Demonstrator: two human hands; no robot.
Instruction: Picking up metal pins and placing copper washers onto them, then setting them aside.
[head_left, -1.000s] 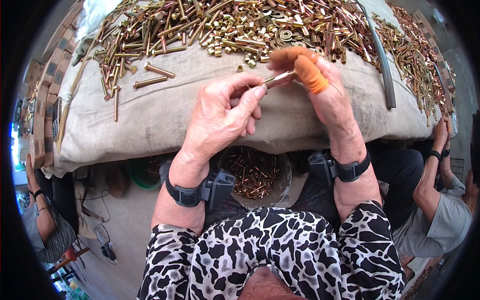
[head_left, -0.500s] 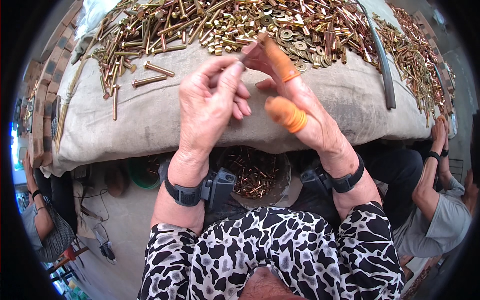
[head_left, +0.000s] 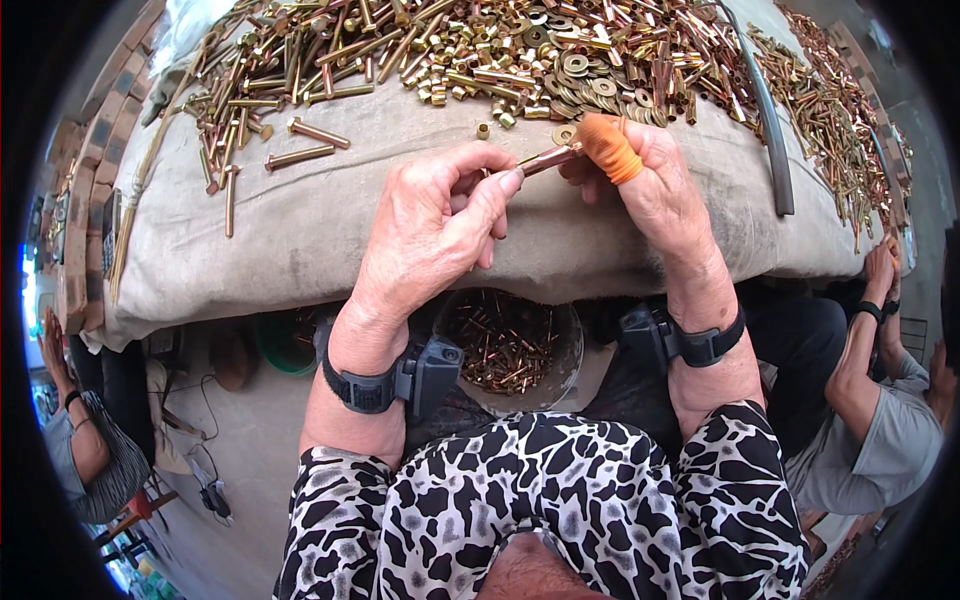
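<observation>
My left hand (head_left: pixel 425 215) is closed, its thumb and forefinger pinching one end of a shiny copper-coloured bolt (head_left: pixel 550 159). Round the bolt's other end close the fingers of my right hand (head_left: pixel 655 185), which hide that end. An orange finger cover (head_left: pixel 608 148) shows on the right hand. The bolt is held nearly level, just above the cloth. Beyond the hands lie loose washers (head_left: pixel 602 88) and short metal sleeves (head_left: pixel 437 95), with one sleeve (head_left: pixel 483 131) apart from the heap.
Long bolts (head_left: pixel 300 157) lie to the left on the cloth-covered table (head_left: pixel 310 225). A dark bar (head_left: pixel 768 130) rests at right. Between my knees stands a bucket (head_left: pixel 572 350) of metal pieces. Co-workers sit at left and right, one with an arm (head_left: pixel 855 345) at the table.
My right hand has shifted right, and its spread fingers have closed on the bolt. My left hand has lowered slightly and turned, and the bolt now spans both hands.
</observation>
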